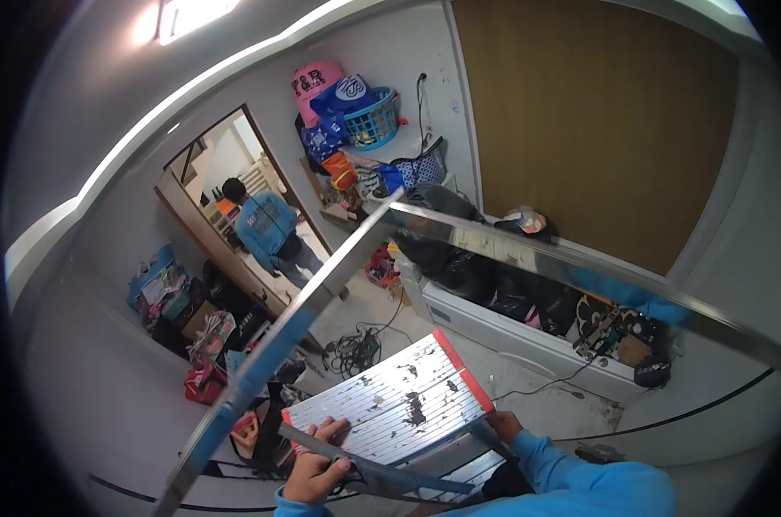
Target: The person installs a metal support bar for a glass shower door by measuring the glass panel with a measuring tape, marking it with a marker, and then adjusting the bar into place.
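Note:
Below me stands a stepladder with a ribbed, paint-chipped silver top (399, 401) and red end caps. A grey rail (382, 474) runs along its near edge. My left hand (320, 465) is closed around that rail, fingertips reaching onto the ribbed top. At the ladder's right corner, my right hand (504, 426) grips the side just below the red cap; part of its fingers is hidden. A shiny metal frame (308, 302) crosses the view between me and the room, its two bars meeting in a corner above the ladder.
Another person (268, 226) in a blue top stands by the doorway. A long white chest (511, 336) carries black bags and parts. Tangled black cable (353, 351) lies on the floor. Bags and a blue basket (371, 121) are piled at the back; clutter (209, 340) lines the left wall.

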Demonstrator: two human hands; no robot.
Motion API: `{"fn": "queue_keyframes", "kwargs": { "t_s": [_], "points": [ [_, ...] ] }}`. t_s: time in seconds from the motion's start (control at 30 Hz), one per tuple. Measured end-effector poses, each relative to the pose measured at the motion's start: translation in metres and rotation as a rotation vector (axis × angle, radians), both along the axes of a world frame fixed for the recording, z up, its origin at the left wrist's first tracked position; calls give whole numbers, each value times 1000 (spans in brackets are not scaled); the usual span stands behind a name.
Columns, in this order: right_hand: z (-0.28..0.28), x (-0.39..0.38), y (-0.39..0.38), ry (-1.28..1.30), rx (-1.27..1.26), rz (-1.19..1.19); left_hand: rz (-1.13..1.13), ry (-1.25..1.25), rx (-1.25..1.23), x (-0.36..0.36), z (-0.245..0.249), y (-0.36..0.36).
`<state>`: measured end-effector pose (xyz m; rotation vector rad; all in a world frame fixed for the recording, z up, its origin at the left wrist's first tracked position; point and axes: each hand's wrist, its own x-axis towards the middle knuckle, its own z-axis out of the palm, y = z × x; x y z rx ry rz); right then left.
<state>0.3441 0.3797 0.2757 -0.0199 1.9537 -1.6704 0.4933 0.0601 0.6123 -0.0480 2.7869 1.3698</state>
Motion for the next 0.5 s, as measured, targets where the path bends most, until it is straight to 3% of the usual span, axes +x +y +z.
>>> {"fn": "queue_keyframes", "kwargs": {
  "t_s": [0.1,0.17,0.2,0.23,0.3,0.37,0.47,0.5],
  "points": [
    [37,2,0,148,180,41,78,35,79,-3,2,2],
    [20,-4,5,124,395,135,147,114,209,0,-12,-5],
    [5,-8,8,242,385,213,192,136,288,-1,-12,-2],
    [26,-7,11,119,385,160,241,161,364,-3,-11,3],
    [36,-10,18,30,194,130,341,259,192,-3,-26,8],
    [62,-23,22,-39,170,63,449,284,-12,-7,-36,14],
    [65,-40,31,-58,-51,-150,582,293,65,-16,-41,22],
    [88,-43,34,-48,-17,-186,593,236,171,-18,-42,19]
  ]
}}
